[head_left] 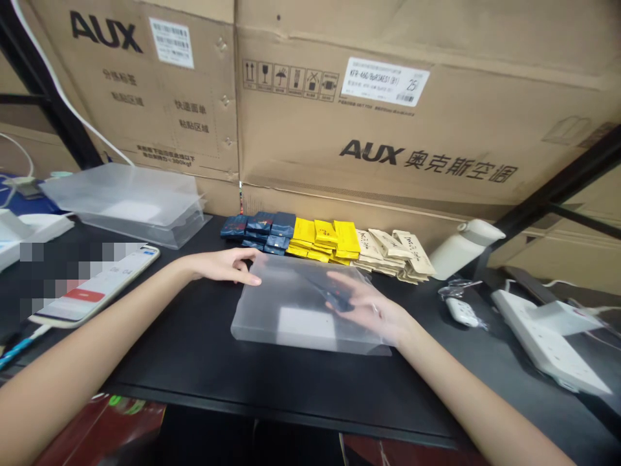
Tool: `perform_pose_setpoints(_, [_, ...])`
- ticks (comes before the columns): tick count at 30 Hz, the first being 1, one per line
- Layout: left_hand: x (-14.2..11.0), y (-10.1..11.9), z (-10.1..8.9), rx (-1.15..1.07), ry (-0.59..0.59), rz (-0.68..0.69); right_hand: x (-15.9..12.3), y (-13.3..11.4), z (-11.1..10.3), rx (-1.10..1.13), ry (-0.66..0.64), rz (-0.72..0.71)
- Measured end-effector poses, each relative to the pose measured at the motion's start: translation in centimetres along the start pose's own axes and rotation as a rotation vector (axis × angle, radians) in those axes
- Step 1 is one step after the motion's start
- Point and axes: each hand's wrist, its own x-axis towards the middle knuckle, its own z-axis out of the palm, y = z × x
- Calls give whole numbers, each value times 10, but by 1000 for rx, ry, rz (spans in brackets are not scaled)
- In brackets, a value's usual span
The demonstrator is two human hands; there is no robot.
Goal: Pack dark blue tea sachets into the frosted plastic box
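Observation:
A flat translucent plastic box point(272, 320) lies on the black table point(204, 362) in front of me. My left hand point(223, 265) grips its far left corner between thumb and fingers. My right hand point(373, 310) rests at the box's right side, its fingers closed on a dark blue packet point(334, 296) that shows blurred through the plastic. Just behind the box lie rows of dark blue packets point(262, 230), yellow packets point(323, 239) and beige packets point(392, 252).
A stack of translucent boxes point(130, 200) stands at the back left, with a phone point(97, 291) near it. A white bottle point(460, 246), a small wrapped device point(460, 310) and a white power strip point(543, 336) lie at the right. Big AUX cardboard cartons point(388, 97) wall off the back.

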Motion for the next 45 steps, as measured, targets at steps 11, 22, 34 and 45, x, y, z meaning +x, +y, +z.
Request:
perform_pose_setpoints(11, [13,7,41,-220,69,80,-8,6,11,-216,-98,133])
perform_pose_setpoints(22, [19,27,77,-640,152,24,-8,6,48,-213,41,49])
perform_pose_setpoints(34, [18,32,86,-681,40,37,-2,10,47,-173,89,105])
perform_pose_setpoints(45, [17,34,85,-655,23,37,6,17,38,-108,-104,5])
